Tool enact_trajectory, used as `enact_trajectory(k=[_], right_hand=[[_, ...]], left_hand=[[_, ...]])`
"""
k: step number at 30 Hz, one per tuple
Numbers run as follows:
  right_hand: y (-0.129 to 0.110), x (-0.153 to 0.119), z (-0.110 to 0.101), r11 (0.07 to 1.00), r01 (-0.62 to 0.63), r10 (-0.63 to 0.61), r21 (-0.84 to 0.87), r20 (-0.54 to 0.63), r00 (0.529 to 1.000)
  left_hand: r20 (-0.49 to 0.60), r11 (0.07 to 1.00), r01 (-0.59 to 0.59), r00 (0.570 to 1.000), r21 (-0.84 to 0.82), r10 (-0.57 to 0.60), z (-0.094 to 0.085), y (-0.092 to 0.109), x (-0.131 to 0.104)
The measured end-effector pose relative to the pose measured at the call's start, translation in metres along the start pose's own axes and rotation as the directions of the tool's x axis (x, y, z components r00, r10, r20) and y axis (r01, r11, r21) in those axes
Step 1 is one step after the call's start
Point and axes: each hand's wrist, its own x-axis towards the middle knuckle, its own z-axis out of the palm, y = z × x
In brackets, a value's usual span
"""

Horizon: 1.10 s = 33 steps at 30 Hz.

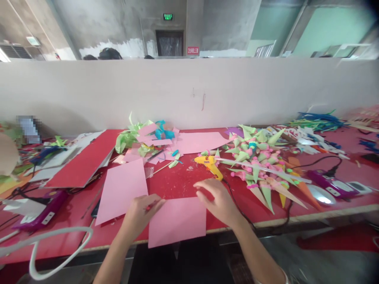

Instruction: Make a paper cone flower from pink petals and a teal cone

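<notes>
A sheet of pink paper (179, 223) lies before me at the table's front edge, its near side hanging over. My left hand (145, 209) is at the sheet's upper left corner, fingers curled together. A small dark red bit shows between those fingers, too little to name. At the upper right corner is my right hand (219, 201), thumb and fingers bent but apart, with nothing seen in it. Just beyond it lies a yellow hot glue gun (211, 165) with a long translucent glue stick (263, 169). Another pink sheet (122, 191) is left of my left hand.
Green and pink paper cones (260, 157) are heaped at the right. Paper scraps (148, 138) and a red board (85, 157) lie at the back left. Purple power strips (330, 184) with cords stand on both sides. A white hoop (62, 232) juts in at lower left.
</notes>
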Motion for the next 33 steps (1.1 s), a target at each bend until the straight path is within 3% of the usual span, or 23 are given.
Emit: enact_trajectory(k=[3,5,8,10,13,17,19,28,30,33], right_hand=[[-0.01,0.002,0.003,0.998,0.03,-0.041,0.06,0.187,0.981],[-0.014,0.001,0.006,0.999,0.003,-0.014,0.037,0.276,0.961],[-0.017,0.001,0.012,1.0,-0.001,0.008,-0.026,0.297,0.955],[-0.019,0.001,0.017,0.999,0.02,-0.004,-0.051,0.303,0.953],[-0.022,0.001,0.021,0.998,0.037,-0.021,-0.046,0.302,0.953],[-0.022,0.0,0.015,0.999,0.007,-0.021,0.047,0.295,0.955],[-0.02,-0.001,0.01,0.995,-0.027,-0.001,0.093,0.296,0.955],[-0.008,-0.004,-0.011,0.979,-0.116,0.062,0.166,0.296,0.953],[-0.004,-0.006,-0.014,0.971,-0.148,0.091,0.187,0.286,0.954],[0.003,-0.009,-0.017,0.947,-0.219,0.17,0.236,0.211,0.963]], left_hand=[[-0.018,0.997,-0.049,0.999,0.064,0.05,0.003,0.001,0.001],[-0.036,0.972,-0.147,0.987,0.183,0.156,0.006,0.003,0.002],[-0.041,0.884,-0.32,0.935,0.341,0.354,0.015,0.011,0.005],[-0.024,0.844,-0.384,0.906,0.374,0.423,0.023,0.019,0.008],[-0.066,0.805,-0.413,0.873,0.425,0.482,0.033,0.029,0.011],[-0.168,0.786,-0.423,0.824,0.451,0.541,0.033,0.03,0.01],[-0.193,0.798,-0.426,0.819,0.426,0.54,0.03,0.027,0.01],[-0.176,0.869,-0.396,0.872,0.297,0.458,0.01,0.007,0.007],[-0.213,0.908,-0.332,0.897,0.258,0.388,0.003,-0.002,0.004],[-0.294,0.983,-0.16,0.939,0.09,0.18,-0.002,-0.015,-0.001]])
